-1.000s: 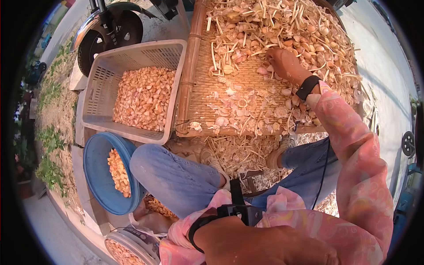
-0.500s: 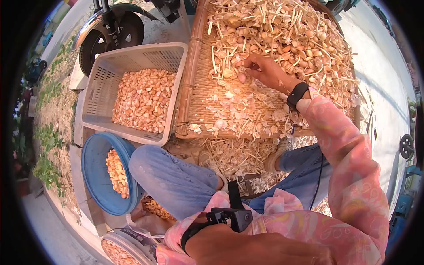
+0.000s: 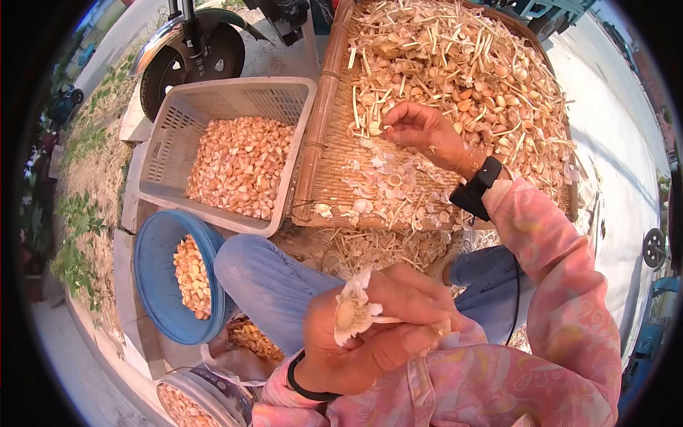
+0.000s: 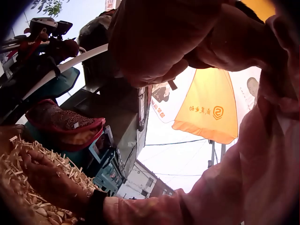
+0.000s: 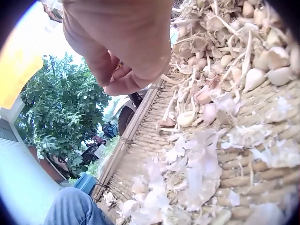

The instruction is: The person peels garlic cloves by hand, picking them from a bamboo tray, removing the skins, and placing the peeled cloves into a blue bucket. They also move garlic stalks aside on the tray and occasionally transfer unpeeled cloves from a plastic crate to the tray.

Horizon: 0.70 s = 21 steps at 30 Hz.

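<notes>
My left hand [image 3: 380,352] is in front of my lap, gripping a dried garlic stalk [image 3: 348,314] whose flat end flares into torn papery skin. In the left wrist view this hand [image 4: 154,40] is dark and close at the top. Over the woven tray [image 3: 341,171], my right hand [image 3: 430,139] hovers with curled fingers, thumb and forefinger tips close together; I cannot tell whether something small is between them. Loose garlic cloves [image 5: 255,78], stalks and skins are heaped beside and beyond it. A pinkish clove [image 5: 209,114] lies below this hand in the right wrist view.
Left of the tray stands a pale plastic crate [image 3: 167,167] with many cloves. A blue bucket [image 3: 153,277] of paler cloves is by my left knee, with a white tub [image 3: 213,402] below it. A wheel [image 3: 224,57] stands behind the crate.
My left hand has turned over and risen, bringing the garlic stalk into sight. My right hand first moved left across the tray, away from the heap, and now hovers near its middle.
</notes>
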{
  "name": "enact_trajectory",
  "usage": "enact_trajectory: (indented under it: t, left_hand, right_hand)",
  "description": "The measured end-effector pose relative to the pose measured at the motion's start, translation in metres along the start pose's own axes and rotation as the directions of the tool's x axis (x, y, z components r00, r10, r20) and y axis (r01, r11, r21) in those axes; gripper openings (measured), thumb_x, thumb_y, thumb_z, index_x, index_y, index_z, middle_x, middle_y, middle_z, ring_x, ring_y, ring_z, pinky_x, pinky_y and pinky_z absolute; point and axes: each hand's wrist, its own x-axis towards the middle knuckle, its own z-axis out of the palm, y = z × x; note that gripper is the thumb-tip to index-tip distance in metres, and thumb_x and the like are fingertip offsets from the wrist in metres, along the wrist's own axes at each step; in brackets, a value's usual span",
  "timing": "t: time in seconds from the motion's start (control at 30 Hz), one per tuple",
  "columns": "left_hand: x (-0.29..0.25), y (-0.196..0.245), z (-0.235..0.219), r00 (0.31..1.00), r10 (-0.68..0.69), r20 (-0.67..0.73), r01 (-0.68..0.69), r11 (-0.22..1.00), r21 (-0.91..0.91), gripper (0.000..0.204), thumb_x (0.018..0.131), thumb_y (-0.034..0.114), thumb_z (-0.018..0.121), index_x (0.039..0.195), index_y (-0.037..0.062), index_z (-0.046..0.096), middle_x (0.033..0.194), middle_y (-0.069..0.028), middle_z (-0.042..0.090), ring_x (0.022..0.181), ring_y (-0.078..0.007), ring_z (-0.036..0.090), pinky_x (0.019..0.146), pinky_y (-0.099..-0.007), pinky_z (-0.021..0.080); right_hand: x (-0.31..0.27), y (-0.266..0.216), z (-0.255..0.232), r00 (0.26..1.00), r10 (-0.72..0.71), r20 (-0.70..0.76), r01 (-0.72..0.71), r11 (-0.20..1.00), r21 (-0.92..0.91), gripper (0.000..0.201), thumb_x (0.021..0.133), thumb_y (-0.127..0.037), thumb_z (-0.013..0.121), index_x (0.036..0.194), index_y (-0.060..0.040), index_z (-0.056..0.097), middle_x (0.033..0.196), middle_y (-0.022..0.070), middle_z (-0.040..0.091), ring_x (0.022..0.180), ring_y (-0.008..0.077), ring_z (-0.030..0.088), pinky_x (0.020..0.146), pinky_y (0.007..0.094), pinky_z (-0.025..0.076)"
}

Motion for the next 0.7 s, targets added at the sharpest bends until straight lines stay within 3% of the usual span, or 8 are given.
enact_trajectory:
  t: [0.1, 0.2, 0.3, 0.37, 0.47, 0.5, 0.6, 0.7]
  left_hand:
    - [0.006, 0.008, -0.039, 0.917, 0.106, -0.386, -0.09, 0.994, 0.058, 0.018, 0.088, 0.005, 0.054, 0.102, -0.0049, 0.057, 0.092, -0.0185, 0.062, 0.067, -0.0123, 0.056, 0.058, -0.0226, 0.046]
    - [0.039, 0.043, -0.106, 0.78, 0.356, -0.515, -0.002, 0.824, 0.566, 0.019, 0.088, 0.006, 0.055, 0.103, -0.0032, 0.059, 0.09, -0.0123, 0.062, 0.069, -0.0116, 0.056, 0.065, -0.0184, 0.047]
    - [0.068, 0.054, -0.208, 0.764, 0.494, -0.416, 0.32, 0.27, 0.908, 0.017, 0.089, 0.01, 0.054, 0.092, -0.0042, 0.063, 0.076, -0.0087, 0.063, 0.063, -0.0125, 0.056, 0.06, -0.022, 0.045]
    - [0.065, 0.056, -0.271, 0.908, 0.375, -0.188, 0.355, -0.446, 0.822, 0.019, 0.087, 0.013, 0.056, 0.086, -0.0052, 0.063, 0.068, -0.0067, 0.061, 0.06, -0.0135, 0.055, 0.055, -0.0257, 0.04]
    - [0.066, 0.051, -0.218, 0.861, 0.298, -0.412, 0.491, -0.28, 0.825, 0.022, 0.083, 0.013, 0.059, 0.072, -0.0055, 0.054, 0.063, -0.0139, 0.057, 0.059, -0.0227, 0.056, 0.055, -0.0356, 0.04]
    - [0.062, 0.045, -0.196, 0.896, 0.085, -0.436, 0.444, -0.149, 0.884, 0.02, 0.083, 0.015, 0.06, 0.082, -0.0053, 0.058, 0.066, -0.0116, 0.059, 0.059, -0.0193, 0.056, 0.053, -0.0322, 0.04]
    - [0.046, 0.011, -0.123, 0.867, -0.475, -0.15, 0.269, 0.193, 0.944, 0.029, 0.082, 0.017, 0.063, 0.099, -0.0057, 0.06, 0.078, -0.012, 0.061, 0.06, -0.0166, 0.055, 0.056, -0.0279, 0.044]
    - [0.074, -0.036, -0.109, 0.843, -0.527, -0.105, 0.18, 0.092, 0.979, 0.033, 0.081, 0.019, 0.065, 0.103, -0.0042, 0.059, 0.085, -0.0134, 0.062, 0.066, -0.017, 0.059, 0.06, -0.0291, 0.046]
  right_hand:
    - [0.009, -0.008, 0.019, 1.0, -0.023, -0.004, 0.023, 1.0, -0.021, 0.018, 0.084, -0.014, 0.064, 0.099, -0.0073, 0.057, 0.086, -0.0016, 0.06, 0.077, 0.0053, 0.055, 0.066, 0.0212, 0.045]
    - [0.007, -0.022, 0.033, 0.997, -0.067, -0.041, 0.068, 0.997, 0.022, 0.018, 0.085, -0.015, 0.063, 0.099, -0.0057, 0.057, 0.084, -0.0007, 0.06, 0.076, 0.0062, 0.056, 0.063, 0.0212, 0.045]
    - [-0.009, -0.028, 0.043, 0.992, -0.091, -0.086, 0.101, 0.988, 0.12, 0.019, 0.085, -0.012, 0.062, 0.1, -0.003, 0.055, 0.087, 0.0013, 0.06, 0.08, 0.0077, 0.057, 0.069, 0.0216, 0.047]
    - [-0.022, -0.029, 0.054, 0.98, -0.165, -0.113, 0.187, 0.957, 0.223, 0.018, 0.085, -0.007, 0.061, 0.101, -0.0023, 0.054, 0.09, 0.0021, 0.059, 0.084, 0.0088, 0.057, 0.074, 0.0228, 0.047]
    - [-0.054, -0.047, 0.079, 0.945, -0.308, -0.111, 0.327, 0.908, 0.262, 0.021, 0.081, 0.005, 0.059, 0.1, -0.0027, 0.052, 0.099, 0.0115, 0.056, 0.09, 0.015, 0.056, 0.08, 0.0288, 0.047]
    - [-0.07, -0.065, 0.093, 0.915, -0.398, -0.066, 0.4, 0.87, 0.29, 0.022, 0.081, 0.007, 0.058, 0.099, -0.0027, 0.051, 0.1, 0.0161, 0.055, 0.089, 0.0181, 0.057, 0.079, 0.0297, 0.047]
    - [-0.094, -0.104, 0.108, 0.658, -0.75, 0.075, 0.729, 0.659, 0.185, 0.017, 0.08, 0.003, 0.062, 0.096, -0.0005, 0.056, 0.095, 0.0165, 0.059, 0.08, 0.0239, 0.06, 0.068, 0.0299, 0.049]
    - [-0.091, -0.125, 0.121, 0.207, -0.978, -0.012, 0.977, 0.206, 0.048, 0.01, 0.078, 0.0, 0.064, 0.086, -0.003, 0.06, 0.091, 0.0108, 0.063, 0.078, 0.0229, 0.062, 0.064, 0.0259, 0.05]
